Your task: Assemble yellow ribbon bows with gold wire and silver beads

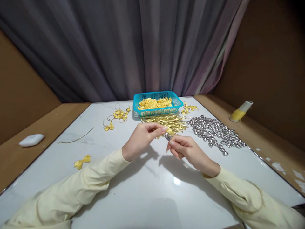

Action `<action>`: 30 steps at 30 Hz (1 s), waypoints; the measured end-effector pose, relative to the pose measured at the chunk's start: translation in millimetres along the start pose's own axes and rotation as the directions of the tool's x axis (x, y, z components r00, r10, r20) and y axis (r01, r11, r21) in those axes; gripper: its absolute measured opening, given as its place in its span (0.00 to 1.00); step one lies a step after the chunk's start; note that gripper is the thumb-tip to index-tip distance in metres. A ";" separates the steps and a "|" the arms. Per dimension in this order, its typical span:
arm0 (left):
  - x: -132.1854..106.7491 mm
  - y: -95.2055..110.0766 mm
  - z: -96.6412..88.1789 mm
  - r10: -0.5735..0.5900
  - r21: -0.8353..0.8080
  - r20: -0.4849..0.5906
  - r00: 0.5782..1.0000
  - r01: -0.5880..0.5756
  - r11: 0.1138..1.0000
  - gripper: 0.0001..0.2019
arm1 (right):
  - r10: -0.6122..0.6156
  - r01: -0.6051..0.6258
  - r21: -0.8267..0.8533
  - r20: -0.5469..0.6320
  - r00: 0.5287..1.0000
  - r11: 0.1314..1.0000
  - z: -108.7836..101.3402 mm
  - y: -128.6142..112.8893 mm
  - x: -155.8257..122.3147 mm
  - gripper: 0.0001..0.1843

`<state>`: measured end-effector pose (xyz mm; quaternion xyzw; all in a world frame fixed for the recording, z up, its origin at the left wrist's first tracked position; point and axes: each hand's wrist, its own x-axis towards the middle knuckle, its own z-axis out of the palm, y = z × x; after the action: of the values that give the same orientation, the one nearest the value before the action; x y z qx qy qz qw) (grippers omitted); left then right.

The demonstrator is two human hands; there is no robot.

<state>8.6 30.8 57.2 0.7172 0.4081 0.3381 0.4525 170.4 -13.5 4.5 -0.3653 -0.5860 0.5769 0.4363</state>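
Note:
In front of me, my left hand [140, 140] pinches a yellow ribbon bow [169, 131] between thumb and fingers. A shiny silver bell-like bead [166, 135] sits against the bow. My right hand [190, 151] is closed around a small grey metal tool [168, 138], whose tip reaches the bead; its exact kind is mostly hidden by the fingers. Just behind both hands lies a pile of gold twist wires [171, 121]. A loose yellow bow [82, 162] and a single gold wire [77, 139] lie on the table to the left.
A blue basket [158, 111] of yellow bows stands at the back. Bows with wire loops lie in a left group [120, 114] and a right group [189, 109]. Many silver beads [209, 128] spread at right. A yellow thread spool [239, 113] and a white mouse-like object [31, 140] sit on the sides.

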 end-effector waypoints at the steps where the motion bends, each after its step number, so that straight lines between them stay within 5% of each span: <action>1: 0.1 0.3 -0.5 -0.005 -0.020 -0.005 1.000 0.005 1.000 0.10 | -0.004 0.004 -0.042 -0.009 1.000 0.999 -0.5 1.1 -0.4 0.13; 12: 0.2 10.2 -5.0 -0.172 -0.233 0.124 0.977 0.198 0.952 0.08 | 0.001 -0.001 -0.125 0.007 1.000 0.992 -0.4 5.2 2.5 0.13; 21: -0.8 13.0 -6.4 0.043 0.085 0.235 0.971 -0.064 0.994 0.13 | 0.094 -0.082 -0.076 0.185 0.978 0.994 -13.4 -3.1 1.8 0.19; 30: -9.6 13.5 2.3 0.108 0.254 0.168 0.980 -0.149 0.956 0.12 | 0.073 -0.071 -0.048 0.030 0.997 0.996 -6.3 -13.0 -2.6 0.16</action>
<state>10.1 17.9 67.7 0.8203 0.3661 0.2533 0.3591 178.2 -14.6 16.9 -0.3871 -0.5927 0.5840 0.3973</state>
